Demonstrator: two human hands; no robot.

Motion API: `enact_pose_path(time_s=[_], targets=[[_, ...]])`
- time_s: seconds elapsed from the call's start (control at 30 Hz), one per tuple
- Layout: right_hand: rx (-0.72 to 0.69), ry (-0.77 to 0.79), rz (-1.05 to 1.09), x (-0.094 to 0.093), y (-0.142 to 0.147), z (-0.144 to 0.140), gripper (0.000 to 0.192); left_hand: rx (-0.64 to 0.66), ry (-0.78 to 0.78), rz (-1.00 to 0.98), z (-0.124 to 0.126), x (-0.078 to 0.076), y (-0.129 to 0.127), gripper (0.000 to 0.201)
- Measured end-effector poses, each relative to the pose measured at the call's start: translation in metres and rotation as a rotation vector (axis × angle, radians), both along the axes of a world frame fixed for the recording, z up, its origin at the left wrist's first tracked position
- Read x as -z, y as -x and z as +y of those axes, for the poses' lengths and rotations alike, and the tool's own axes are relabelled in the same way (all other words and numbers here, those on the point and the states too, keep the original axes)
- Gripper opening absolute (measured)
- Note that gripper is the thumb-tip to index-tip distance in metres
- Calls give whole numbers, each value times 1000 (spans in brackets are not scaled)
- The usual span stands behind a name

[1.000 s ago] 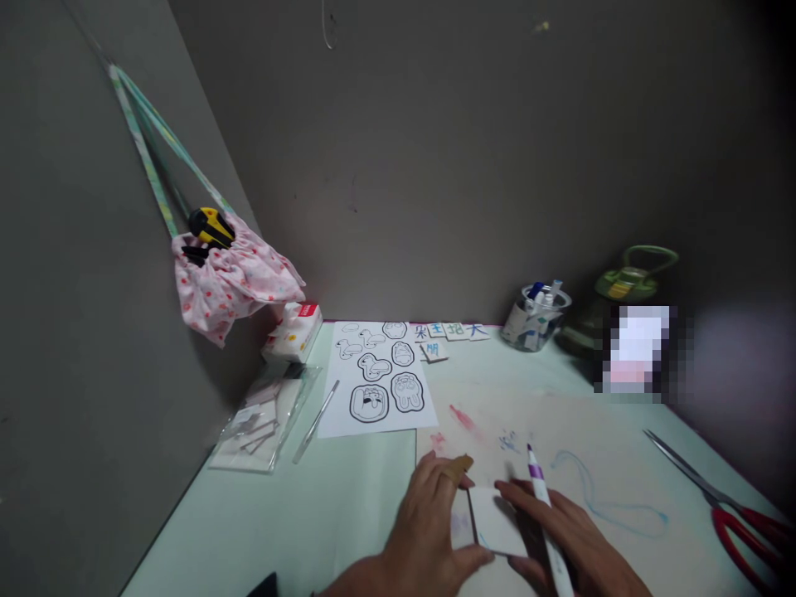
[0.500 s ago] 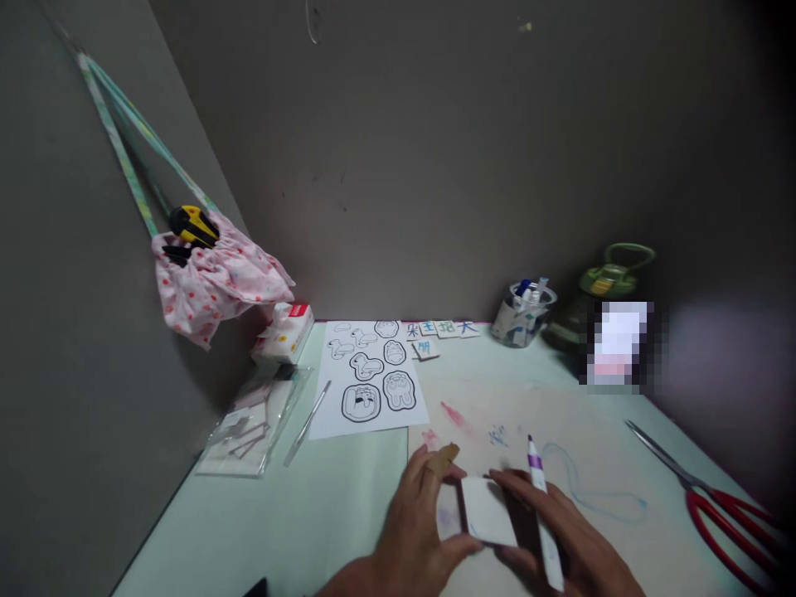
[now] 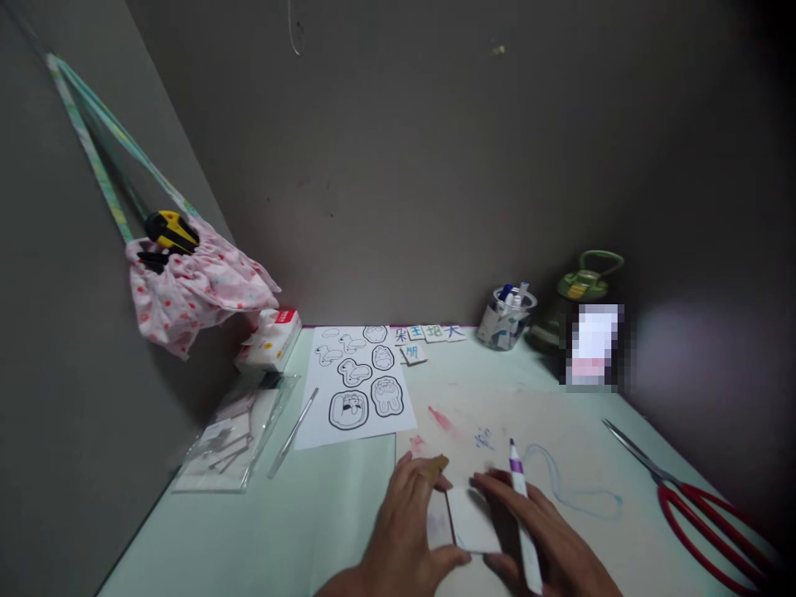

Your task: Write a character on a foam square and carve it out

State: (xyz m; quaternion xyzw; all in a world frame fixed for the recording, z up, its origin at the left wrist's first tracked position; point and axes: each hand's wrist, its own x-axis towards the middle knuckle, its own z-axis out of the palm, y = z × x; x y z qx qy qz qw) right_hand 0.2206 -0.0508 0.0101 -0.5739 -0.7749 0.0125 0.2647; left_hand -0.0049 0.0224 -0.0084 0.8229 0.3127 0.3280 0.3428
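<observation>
The left hand [image 3: 398, 531] and the right hand [image 3: 550, 526] hold a white square [image 3: 476, 522] by its edges, over the big smudgy paper [image 3: 547, 423]. The right hand also has a purple marker [image 3: 524, 518] in its fingers (the tip points away). Red-handled scissors [image 3: 669, 479] lie off to the right

White sq. tile [image 3: 478, 521] (blue mark [image 3: 461, 540]), purple-banded marker [image 3: 525, 526] at R, tip fwd

Left hand [image 3: 403, 524] and right hand [image 3: 552, 529] holding white square tile [image 3: 473, 521], purple-banded marker [image 3: 523, 518] in right hand; red-handled scissors [image 3: 670, 479] to right
</observation>
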Motion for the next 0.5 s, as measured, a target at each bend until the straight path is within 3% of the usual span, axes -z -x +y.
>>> enact_pose_path(time_s=[0.23,0.4,0.5], targets=[[15,18,21,3,1,1,56,-9,67,22,-1,1,0,95],[16,-42,15,-2,1,-2,52,6,-120,-43,-2,2,3,110],[-3,-32,11,-2,-1,-1,51,5,-170,-33,-1,3,3,103]])
